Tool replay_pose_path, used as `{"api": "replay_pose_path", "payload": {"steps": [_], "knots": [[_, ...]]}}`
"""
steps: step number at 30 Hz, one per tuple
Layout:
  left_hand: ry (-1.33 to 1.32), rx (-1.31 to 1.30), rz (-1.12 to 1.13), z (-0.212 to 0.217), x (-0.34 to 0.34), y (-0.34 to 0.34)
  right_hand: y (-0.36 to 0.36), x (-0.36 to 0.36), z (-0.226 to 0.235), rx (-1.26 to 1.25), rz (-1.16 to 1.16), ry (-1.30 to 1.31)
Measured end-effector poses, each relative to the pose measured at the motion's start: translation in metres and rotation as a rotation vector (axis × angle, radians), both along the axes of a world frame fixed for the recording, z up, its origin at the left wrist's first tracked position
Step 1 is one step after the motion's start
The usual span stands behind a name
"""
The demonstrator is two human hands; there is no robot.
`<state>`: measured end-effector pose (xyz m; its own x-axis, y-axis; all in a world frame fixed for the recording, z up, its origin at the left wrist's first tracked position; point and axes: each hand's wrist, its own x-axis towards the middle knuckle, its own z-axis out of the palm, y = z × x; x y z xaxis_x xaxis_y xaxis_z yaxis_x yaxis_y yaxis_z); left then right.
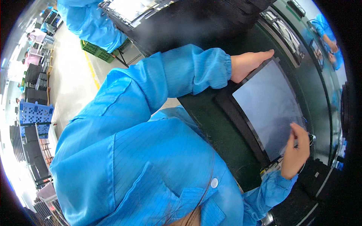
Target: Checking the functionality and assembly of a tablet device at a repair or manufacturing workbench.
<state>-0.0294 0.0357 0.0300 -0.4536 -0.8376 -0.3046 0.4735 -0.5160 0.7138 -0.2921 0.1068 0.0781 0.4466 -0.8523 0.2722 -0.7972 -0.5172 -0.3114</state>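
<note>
A flat display panel [266, 101] with a pale, shiny face and a dark border lies on a black pad [237, 116] at the right. My left hand [249, 64] grips its far left edge, with part of the fingers hidden by the panel. Over the near right corner of the panel hovers my right hand [296, 152], thumb and fingers drawn together in a pinch. Whatever may be between those fingertips is too small to make out. Light-coloured strips, perhaps circuit parts, show by the panel's near edge beside my right wrist.
The dark green worktop [203, 109] carries another panel-like part [283, 34] at the far right. A large black piece [181, 30] stands at the back. Co-workers in blue sleeves [90, 22] are at the far left and right. A green crate [96, 51] and blue crate [36, 113] stand leftward.
</note>
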Motion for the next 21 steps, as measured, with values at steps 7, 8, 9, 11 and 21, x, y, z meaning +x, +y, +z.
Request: {"api": "replay_pose_path", "payload": {"steps": [7, 8, 9, 11, 21], "knots": [[-0.093, -0.020, 0.054, 0.000, -0.002, 0.001, -0.027, -0.073, -0.026, 0.064, -0.328, -0.511], [-0.094, -0.016, 0.047, 0.002, -0.003, 0.002, -0.029, -0.075, -0.028, 0.110, -0.333, -0.580], [-0.079, -0.019, 0.042, 0.004, -0.003, 0.002, -0.030, -0.075, -0.030, 0.134, -0.350, -0.593], [-0.003, 0.009, 0.066, 0.004, -0.003, 0.002, -0.033, -0.062, -0.032, 0.151, -0.366, -0.596], [-0.128, -0.041, 0.129, 0.004, -0.008, 0.005, 0.007, -0.041, -0.018, -0.052, -0.115, -0.391]]}}
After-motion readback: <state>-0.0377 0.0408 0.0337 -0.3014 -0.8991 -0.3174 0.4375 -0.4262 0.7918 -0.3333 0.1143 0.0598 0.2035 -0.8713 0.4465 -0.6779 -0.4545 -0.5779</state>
